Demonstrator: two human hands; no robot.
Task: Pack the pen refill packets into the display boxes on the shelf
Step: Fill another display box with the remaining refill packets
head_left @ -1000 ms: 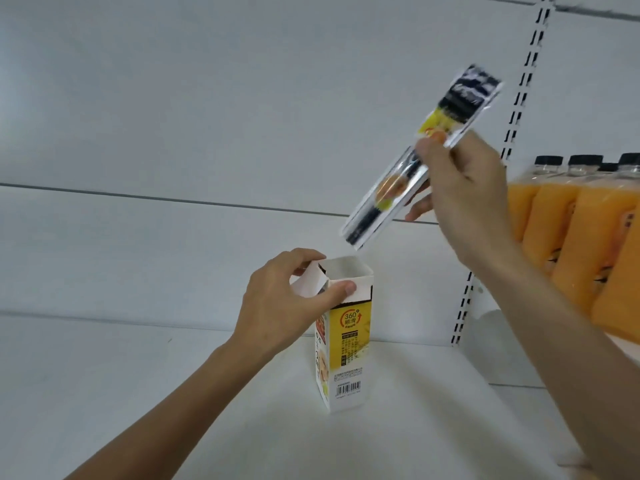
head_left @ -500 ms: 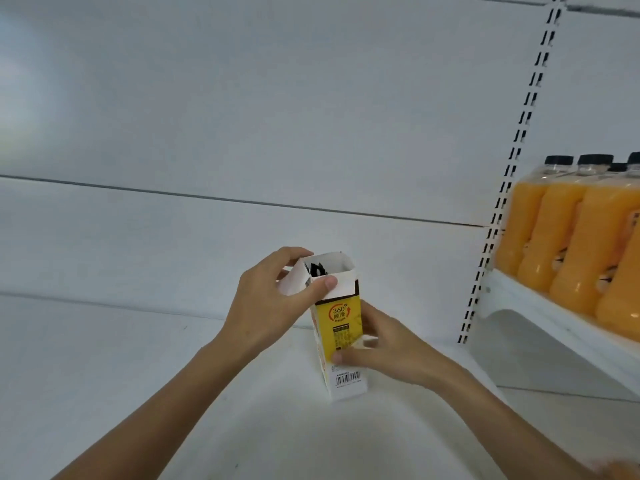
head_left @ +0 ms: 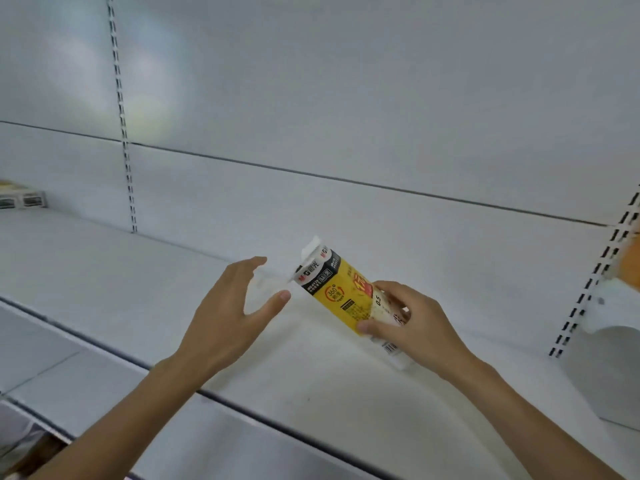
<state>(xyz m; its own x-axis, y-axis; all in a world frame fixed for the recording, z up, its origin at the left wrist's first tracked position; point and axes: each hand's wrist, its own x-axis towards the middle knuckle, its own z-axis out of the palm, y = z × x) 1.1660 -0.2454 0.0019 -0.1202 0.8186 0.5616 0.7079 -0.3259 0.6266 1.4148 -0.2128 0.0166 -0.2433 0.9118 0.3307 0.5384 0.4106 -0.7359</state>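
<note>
A yellow, black and white display box (head_left: 341, 296) leans with its open top up and to the left, above the white shelf (head_left: 138, 282). My right hand (head_left: 412, 323) grips its lower half. My left hand (head_left: 235, 310) is just left of the box top, fingers spread, thumb tip near a white flap (head_left: 310, 249); whether it touches the flap I cannot tell. The refill packets inside the box are hidden.
Small flat boxes (head_left: 22, 199) lie at the far left on the shelf. A slotted upright (head_left: 123, 133) runs down the back wall at left, another (head_left: 595, 282) at right. Something orange (head_left: 632, 265) and a white shelf bracket (head_left: 613, 317) sit at the right edge.
A second ago my right hand held a refill packet above the upright box; it then dropped to the box. Now the box is tilted left, and my left hand has let go of its top.
</note>
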